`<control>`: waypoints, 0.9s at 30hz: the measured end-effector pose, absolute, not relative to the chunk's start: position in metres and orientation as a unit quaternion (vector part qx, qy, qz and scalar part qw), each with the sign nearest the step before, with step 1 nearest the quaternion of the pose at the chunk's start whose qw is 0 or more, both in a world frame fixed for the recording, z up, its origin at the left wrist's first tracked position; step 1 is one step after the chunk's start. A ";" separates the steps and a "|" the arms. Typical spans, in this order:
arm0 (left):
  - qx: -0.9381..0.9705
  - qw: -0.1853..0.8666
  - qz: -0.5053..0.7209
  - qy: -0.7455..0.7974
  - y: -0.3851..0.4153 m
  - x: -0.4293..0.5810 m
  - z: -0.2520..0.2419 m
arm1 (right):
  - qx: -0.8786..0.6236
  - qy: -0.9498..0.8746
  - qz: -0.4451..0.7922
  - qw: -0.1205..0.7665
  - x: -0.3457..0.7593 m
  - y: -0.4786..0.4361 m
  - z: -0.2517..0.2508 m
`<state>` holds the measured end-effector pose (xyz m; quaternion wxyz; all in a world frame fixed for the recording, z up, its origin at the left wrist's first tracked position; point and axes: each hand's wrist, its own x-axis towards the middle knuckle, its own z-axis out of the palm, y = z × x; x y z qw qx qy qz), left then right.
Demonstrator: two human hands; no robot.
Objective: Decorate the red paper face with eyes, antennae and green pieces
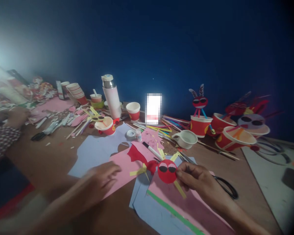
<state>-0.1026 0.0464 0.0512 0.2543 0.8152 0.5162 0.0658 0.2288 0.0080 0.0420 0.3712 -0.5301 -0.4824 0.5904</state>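
Observation:
Between thumb and fingers, my right hand (194, 176) pinches the edge of a round red paper face (167, 176). The face has two dark eyes with pink lids, yellow paper strips at its top, and another yellow strip (180, 190) below. My left hand (101, 178), blurred, hovers over a pink paper sheet (122, 163) with its fingers loosely bent and apart; nothing shows in it. Red paper pieces (137, 155) lie between the hands, touching a yellow strip (137, 171). Under the face are pink and blue sheets with a green strip (173, 212).
Black-handled scissors (226, 187) lie beside my right hand. A white marker (150, 150), a white cup (186, 138) and colored sticks (159, 129) are farther back. Decorated red paper cups (201, 125) stand right; a flask (112, 98) stands behind. Another person's checkered sleeve (5, 140) is at left.

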 end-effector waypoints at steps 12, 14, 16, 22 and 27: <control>0.819 0.265 0.015 0.509 0.079 -0.044 0.030 | -0.534 -0.483 0.591 0.363 0.233 0.014 0.036; 0.811 0.275 0.026 0.516 0.080 -0.041 0.033 | -0.539 -0.481 0.589 0.364 0.232 0.014 0.036; 0.810 0.286 0.033 0.511 0.082 -0.032 0.035 | -0.538 -0.479 0.588 0.369 0.232 0.014 0.037; 0.833 0.294 0.029 0.468 0.090 -0.004 0.037 | -0.524 -0.464 0.606 0.378 0.231 0.012 0.037; 0.840 0.311 0.023 0.445 0.096 0.002 0.038 | -0.520 -0.466 0.610 0.376 0.232 0.013 0.034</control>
